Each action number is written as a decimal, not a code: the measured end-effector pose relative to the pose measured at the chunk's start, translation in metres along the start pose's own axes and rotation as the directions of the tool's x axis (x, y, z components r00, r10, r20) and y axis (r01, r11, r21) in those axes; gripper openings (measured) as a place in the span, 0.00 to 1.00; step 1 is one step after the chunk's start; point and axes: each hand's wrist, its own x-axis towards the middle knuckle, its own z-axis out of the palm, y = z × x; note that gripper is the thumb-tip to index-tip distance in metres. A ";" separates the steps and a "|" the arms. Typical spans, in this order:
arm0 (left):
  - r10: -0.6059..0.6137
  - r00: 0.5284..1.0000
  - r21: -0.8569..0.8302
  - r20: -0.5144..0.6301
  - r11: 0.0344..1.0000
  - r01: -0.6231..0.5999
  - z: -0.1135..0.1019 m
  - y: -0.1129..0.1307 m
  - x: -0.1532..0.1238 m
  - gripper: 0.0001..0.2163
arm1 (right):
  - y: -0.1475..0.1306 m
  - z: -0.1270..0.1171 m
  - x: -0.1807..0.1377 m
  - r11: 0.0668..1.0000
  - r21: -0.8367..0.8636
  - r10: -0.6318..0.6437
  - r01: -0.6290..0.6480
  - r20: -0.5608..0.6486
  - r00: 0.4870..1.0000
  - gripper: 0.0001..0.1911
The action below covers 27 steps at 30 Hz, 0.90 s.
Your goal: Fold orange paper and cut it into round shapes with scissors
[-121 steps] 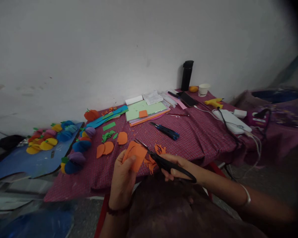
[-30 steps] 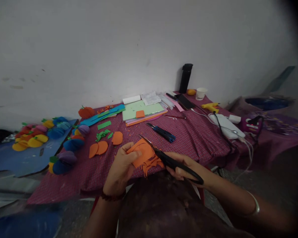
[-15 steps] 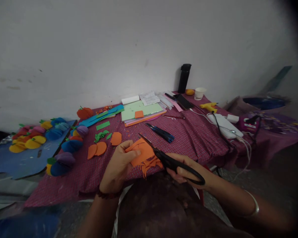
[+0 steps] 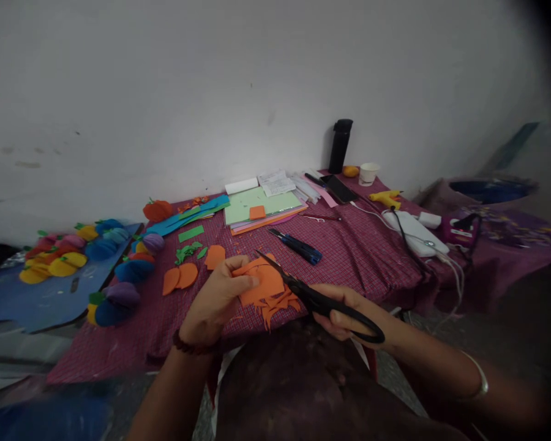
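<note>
Between thumb and fingers, my left hand (image 4: 220, 297) pinches a piece of orange paper (image 4: 261, 280). My right hand (image 4: 344, 309) is closed round the handles of black scissors (image 4: 310, 295), whose blades lie along the paper's upper right edge. Beneath the held piece, orange offcuts (image 4: 278, 304) are heaped at the table's near edge. Left of my left hand lie rounded orange cutouts (image 4: 187, 275), small green leaf shapes (image 4: 188, 251) and a green strip (image 4: 191, 233). A blue-and-black utility knife (image 4: 298, 246) rests beyond the scissors.
Colourful paper fruits (image 4: 67, 263) sit on a blue board (image 4: 41, 306) at left. Stacked paper sheets (image 4: 266, 202) lie at the back. Farther right are a black bottle (image 4: 340, 147), a white cup (image 4: 368, 174), a yellow glue gun (image 4: 386, 198) and a corded white box (image 4: 416, 233).
The scissors and my right hand have shifted slightly right. The cut along the upper edge of the orange paper has opened a little, and my left wrist has moved slightly left.
</note>
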 end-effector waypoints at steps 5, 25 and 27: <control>0.020 1.000 0.079 0.002 0.997 -0.020 0.000 -0.002 0.002 0.16 | -0.002 -0.003 0.002 0.998 -0.062 0.026 -0.025 0.023 0.999 0.38; -0.056 0.994 0.146 0.099 0.988 0.041 0.002 -0.002 -0.001 0.11 | 0.004 -0.008 -0.001 0.993 -0.116 -0.025 0.026 0.014 1.000 0.37; -0.081 0.993 0.162 0.091 0.985 0.066 0.001 -0.001 -0.001 0.11 | 0.000 -0.010 -0.003 0.989 -0.146 -0.021 0.026 0.041 0.999 0.36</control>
